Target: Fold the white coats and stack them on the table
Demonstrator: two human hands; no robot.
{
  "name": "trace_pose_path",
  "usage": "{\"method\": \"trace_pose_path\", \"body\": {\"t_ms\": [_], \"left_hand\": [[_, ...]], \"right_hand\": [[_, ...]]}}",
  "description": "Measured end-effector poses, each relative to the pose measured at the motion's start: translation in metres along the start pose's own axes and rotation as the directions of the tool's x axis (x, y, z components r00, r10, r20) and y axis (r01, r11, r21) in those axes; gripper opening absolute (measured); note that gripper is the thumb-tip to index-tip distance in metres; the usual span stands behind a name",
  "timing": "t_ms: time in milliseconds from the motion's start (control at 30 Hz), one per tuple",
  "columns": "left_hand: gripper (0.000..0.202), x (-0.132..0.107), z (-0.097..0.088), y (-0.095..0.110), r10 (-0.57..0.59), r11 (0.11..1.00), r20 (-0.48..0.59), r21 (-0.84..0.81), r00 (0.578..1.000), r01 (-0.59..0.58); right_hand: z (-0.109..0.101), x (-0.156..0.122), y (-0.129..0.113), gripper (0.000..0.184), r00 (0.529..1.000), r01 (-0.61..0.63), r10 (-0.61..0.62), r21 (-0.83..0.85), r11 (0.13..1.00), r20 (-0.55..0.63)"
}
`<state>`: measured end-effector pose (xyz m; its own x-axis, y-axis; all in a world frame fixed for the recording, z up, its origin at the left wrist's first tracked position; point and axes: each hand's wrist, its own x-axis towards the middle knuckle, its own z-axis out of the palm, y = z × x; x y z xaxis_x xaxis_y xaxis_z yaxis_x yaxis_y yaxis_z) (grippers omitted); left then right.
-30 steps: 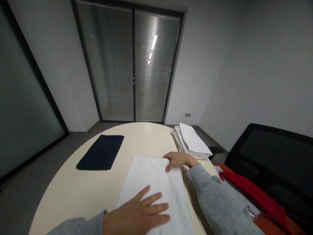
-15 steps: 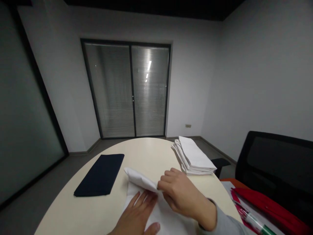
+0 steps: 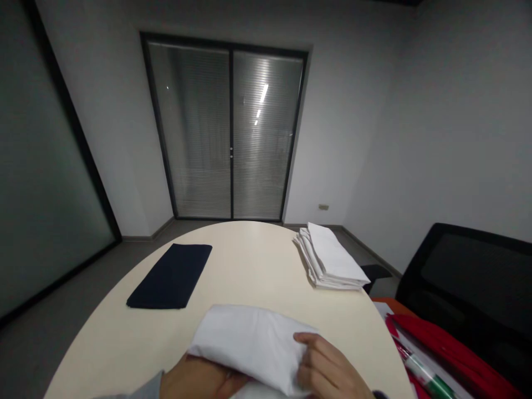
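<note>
A folded white cloth lies at the near side of the round table, its top layer raised in a loose flap. My left hand reaches in under this flap, and its fingers are mostly hidden there. At the cloth's right edge, my right hand has its fingers curled round the fabric, the index finger lying on top. Farther off to the left is a flat, folded dark navy cloth. A stack of folded white cloths rests near the table's right edge. Neither hand touches these two.
The pale round table fills the lower view. On its right stand a black mesh-backed chair and a red item beside a clear and green packet. Glass doors with blinds are in the far wall.
The white cloth's narrow raised edge has become a broad flap folded over toward me. My left hand has gone beneath it, and my right hand has moved nearer and to the right.
</note>
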<state>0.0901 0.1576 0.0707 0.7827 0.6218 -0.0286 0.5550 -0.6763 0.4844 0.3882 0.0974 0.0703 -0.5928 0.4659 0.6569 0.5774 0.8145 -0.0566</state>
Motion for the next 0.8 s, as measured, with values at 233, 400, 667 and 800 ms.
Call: {"method": "trace_pose_path", "body": {"t_ms": [233,400,667,800], "left_hand": [[0.057,0.003,0.001,-0.006,0.105,0.948,-0.093,0.310,0.990,-0.071],[0.061,0.006,0.003,-0.017,0.239,0.870,-0.120,0.467,0.963,-0.158],[0.060,0.007,0.014,-0.034,0.385,0.724,-0.130,0.657,0.914,-0.211],[0.049,0.011,-0.001,-0.016,0.312,0.778,-0.105,0.598,0.944,-0.191]], "right_hand": [[0.024,0.008,0.059,0.064,0.510,-0.756,0.860,0.473,0.453,-0.009],[0.046,0.021,0.103,0.073,0.490,-0.803,0.871,0.406,0.437,0.031],[0.033,0.062,0.034,0.073,0.854,-0.462,0.496,-0.210,0.862,0.156],[0.044,0.064,0.020,0.064,0.802,-0.403,0.384,-0.060,0.913,0.458]]}}
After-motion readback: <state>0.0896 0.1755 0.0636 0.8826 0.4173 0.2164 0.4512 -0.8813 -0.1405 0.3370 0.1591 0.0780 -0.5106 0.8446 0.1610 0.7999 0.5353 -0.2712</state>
